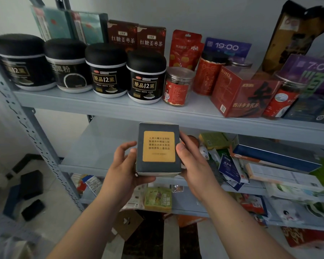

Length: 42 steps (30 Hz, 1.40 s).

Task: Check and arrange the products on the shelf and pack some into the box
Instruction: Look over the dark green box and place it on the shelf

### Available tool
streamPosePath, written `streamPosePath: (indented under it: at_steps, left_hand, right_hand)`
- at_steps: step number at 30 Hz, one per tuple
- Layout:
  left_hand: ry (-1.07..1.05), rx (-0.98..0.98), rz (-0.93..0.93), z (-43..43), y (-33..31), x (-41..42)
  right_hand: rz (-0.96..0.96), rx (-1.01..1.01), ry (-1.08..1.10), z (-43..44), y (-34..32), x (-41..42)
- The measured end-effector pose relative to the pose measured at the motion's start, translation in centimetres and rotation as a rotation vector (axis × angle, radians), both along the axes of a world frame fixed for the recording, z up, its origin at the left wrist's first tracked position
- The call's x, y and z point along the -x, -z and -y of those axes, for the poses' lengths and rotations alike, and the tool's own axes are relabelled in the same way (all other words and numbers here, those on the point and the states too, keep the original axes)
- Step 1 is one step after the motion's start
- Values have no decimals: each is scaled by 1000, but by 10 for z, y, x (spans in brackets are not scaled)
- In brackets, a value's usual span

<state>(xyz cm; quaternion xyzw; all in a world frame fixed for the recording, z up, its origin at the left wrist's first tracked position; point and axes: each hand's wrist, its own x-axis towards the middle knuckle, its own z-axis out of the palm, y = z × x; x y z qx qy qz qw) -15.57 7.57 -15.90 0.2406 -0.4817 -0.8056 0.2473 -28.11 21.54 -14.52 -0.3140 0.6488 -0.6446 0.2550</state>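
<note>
Cardboard, by the look of it, matte and slate-grey: the dark box [158, 149] is held upright in mid-air between both hands, in front of the shelf [101, 105], just below the board that carries the black jars [146, 77] and over the bare left part of the next board down. The left hand [124, 165] cups the lower left corner from beneath with its thumb against the left wall, the other fingers loosely curled and lifted off. The right hand [193, 161] clamps the right wall, thumb on the front edge and fingers gone round behind. I'd judge it light to middling in weight, since neither wrist looks strained. The walls should be stiff enough to hold shape but would dent under a hard squeeze, and the dull surface should not slip. Opposite side walls with a palm under the base, much as now, seems the safest hold. The front carries a square mustard-yellow label [159, 146] with rows of small print too blurred to read, and the top and bottom edges show paler rims
</note>
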Motion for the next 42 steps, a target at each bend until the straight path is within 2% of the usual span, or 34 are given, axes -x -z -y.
streamPosePath:
  at_steps: [5, 9, 12, 16, 24, 29, 31, 34, 39, 42]
  left_hand:
    - [114, -268, -19, -8, -1, -2]
    - [157, -440, -83, -5, 4, -7]
    - [154, -443, -74, -4, 10, -8]
    - [169, -470, -66, -10, 19, -6]
    - [254, -570, -95, -16, 35, -4]
    - [217, -509, -97, -15, 33, -5]
    - [211, -412, -105, -13, 33, -5]
    - [258, -228, -121, -12, 29, -4]
    - [239, -51, -56, -10, 25, -4]
    - [327, 3, -83, -10, 23, -6]
  right_hand:
    - [-32, -7, 84, 2, 1, -4]
    - [85, 106, 151, 1, 5, -2]
    - [51, 125, 127, -1, 1, -4]
    - [-87, 9, 76, -3, -1, -6]
    - [-120, -1, 21, -3, 5, -12]
    - [-18, 8, -23, -5, 5, -15]
    - [44, 21, -20, -5, 7, -14]
    - [46, 81, 8, -7, 8, -13]
    - [25, 121, 30, -14, 2, -13]
    - [22, 133, 27, -18, 0, -13]
